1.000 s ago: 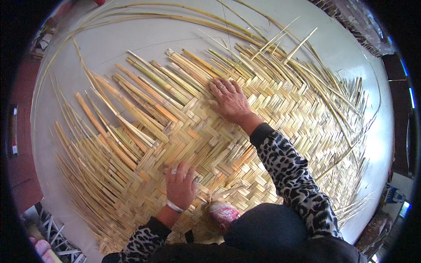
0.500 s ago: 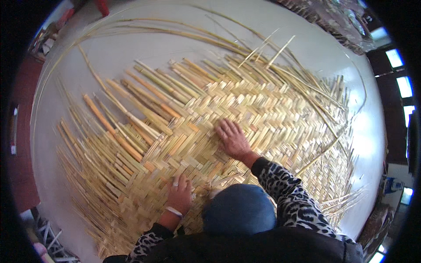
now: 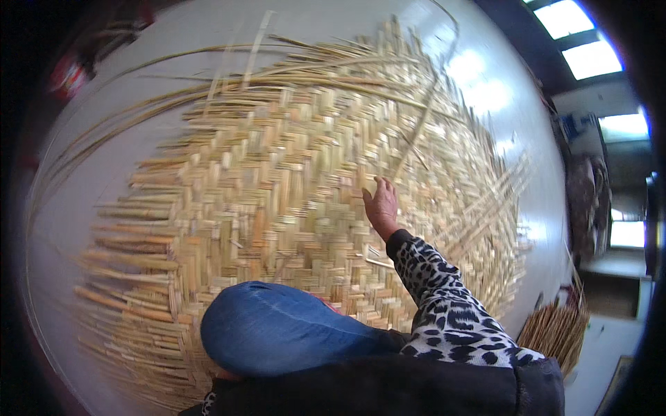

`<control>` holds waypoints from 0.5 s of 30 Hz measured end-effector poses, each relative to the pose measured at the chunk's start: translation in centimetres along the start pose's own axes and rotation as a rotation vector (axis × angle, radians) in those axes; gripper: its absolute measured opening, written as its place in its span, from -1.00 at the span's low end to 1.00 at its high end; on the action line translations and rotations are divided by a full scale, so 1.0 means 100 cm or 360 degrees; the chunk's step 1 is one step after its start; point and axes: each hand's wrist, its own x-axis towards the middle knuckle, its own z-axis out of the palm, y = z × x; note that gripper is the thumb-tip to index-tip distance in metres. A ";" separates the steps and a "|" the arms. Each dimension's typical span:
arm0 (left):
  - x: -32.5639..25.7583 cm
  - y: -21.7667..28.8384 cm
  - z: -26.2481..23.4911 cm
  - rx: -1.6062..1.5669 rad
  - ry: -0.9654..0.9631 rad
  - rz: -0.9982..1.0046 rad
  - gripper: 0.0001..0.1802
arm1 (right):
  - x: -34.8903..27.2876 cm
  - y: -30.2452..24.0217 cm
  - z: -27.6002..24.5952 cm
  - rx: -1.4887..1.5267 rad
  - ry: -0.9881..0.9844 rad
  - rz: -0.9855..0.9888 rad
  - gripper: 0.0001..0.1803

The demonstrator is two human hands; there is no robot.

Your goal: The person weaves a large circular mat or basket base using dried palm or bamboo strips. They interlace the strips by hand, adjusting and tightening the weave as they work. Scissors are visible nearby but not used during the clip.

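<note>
A large mat (image 3: 277, 201) woven from split reeds in a zigzag pattern covers the floor before me. Above its right half is my right hand (image 3: 383, 205), fingers apart and nothing held; whether it touches the weave cannot be told. A leopard-print sleeve covers that arm. My bent knee in blue jeans (image 3: 267, 322) blocks the near part of the mat. Beside the knee only a sliver of skin and a bit of sleeve show on the left side, and the left fingers are hidden. Unwoven reed ends (image 3: 132, 277) stick out along the mat's left edge.
Long loose reeds (image 3: 166, 97) lie over the far edge and bend onto the grey floor (image 3: 173, 31). More loose strips (image 3: 485, 208) cross the mat's right side. A bundle of reeds (image 3: 555, 333) rests at the right, near windows (image 3: 590, 59).
My view has turned to the right. My right hand has moved from lying on the weave to farther right with spread fingers. The left hand, seen on the mat before, has dropped behind my knee.
</note>
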 end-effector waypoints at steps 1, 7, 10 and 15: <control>0.004 0.001 0.001 -0.0002 -0.0012 -0.0013 -0.58 | -0.005 0.023 -0.003 -0.0023 0.0026 0.0175 -0.45; 0.037 0.016 -0.005 -0.0026 -0.0087 -0.0028 -0.58 | -0.028 0.138 -0.016 -0.0071 0.0343 0.0858 -0.41; 0.054 0.022 -0.008 -0.0027 -0.0162 -0.0036 -0.58 | -0.044 0.185 -0.031 -0.0254 0.0325 0.1278 -0.40; 0.078 0.030 -0.016 -0.0019 -0.0247 -0.0078 -0.58 | -0.050 0.225 -0.049 -0.0062 0.0146 0.1432 -0.41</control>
